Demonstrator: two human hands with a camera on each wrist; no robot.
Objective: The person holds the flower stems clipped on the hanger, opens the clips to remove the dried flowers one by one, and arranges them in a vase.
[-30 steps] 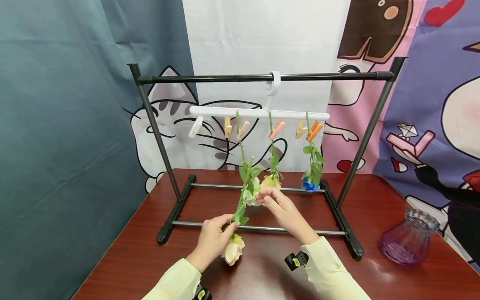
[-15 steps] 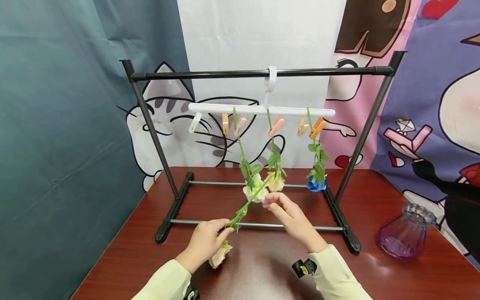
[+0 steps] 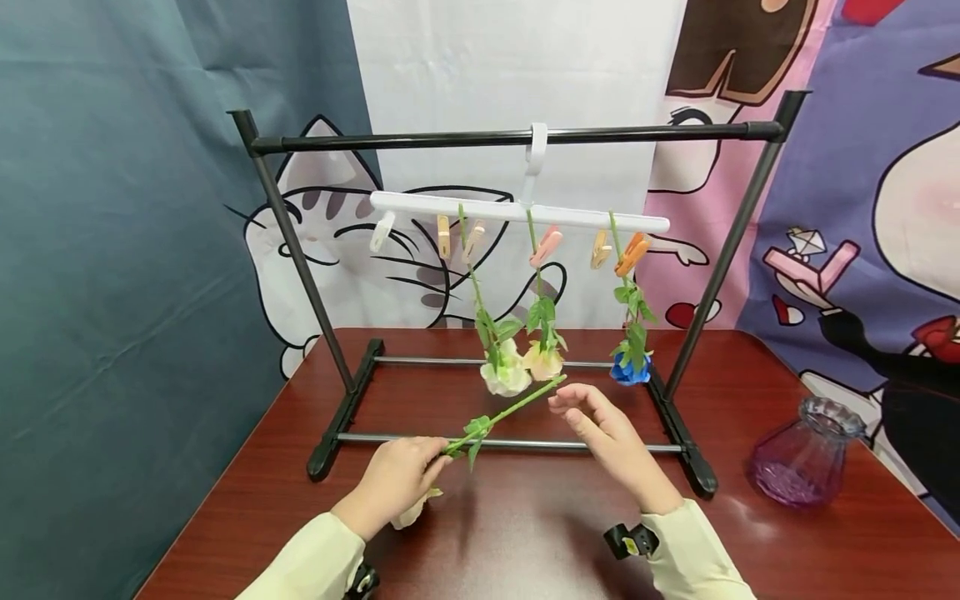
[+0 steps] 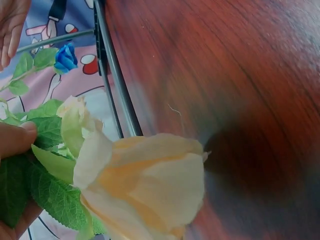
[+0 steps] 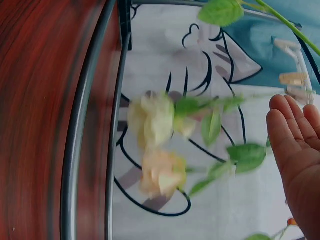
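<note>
My left hand (image 3: 393,482) pinches the leafy stem of a cream artificial rose (image 4: 145,185); its bloom points down toward me and its bare stem end slants up to the right. Near that end, my right hand (image 3: 611,437) hovers with relaxed fingers and holds nothing. From a white hanger (image 3: 442,206), three flowers hang upside down: a white one (image 3: 506,377) at a pale clothespin (image 3: 473,242), a peach one (image 3: 543,361) at a pink clothespin (image 3: 546,247), and a blue one (image 3: 632,368) at an orange clothespin (image 3: 632,254).
A black rack (image 3: 405,140) carries the hanger and stands on the red-brown table (image 3: 525,525). Other clothespins on the hanger include a white one (image 3: 382,232) and a wooden one (image 3: 444,237). A purple-tinted glass vase (image 3: 802,462) stands at the right.
My left hand has moved left and tilted the cream rose, so its stem now slants to the right. My right hand has drifted right and slightly down. The hanger has tilted, right end lower.
</note>
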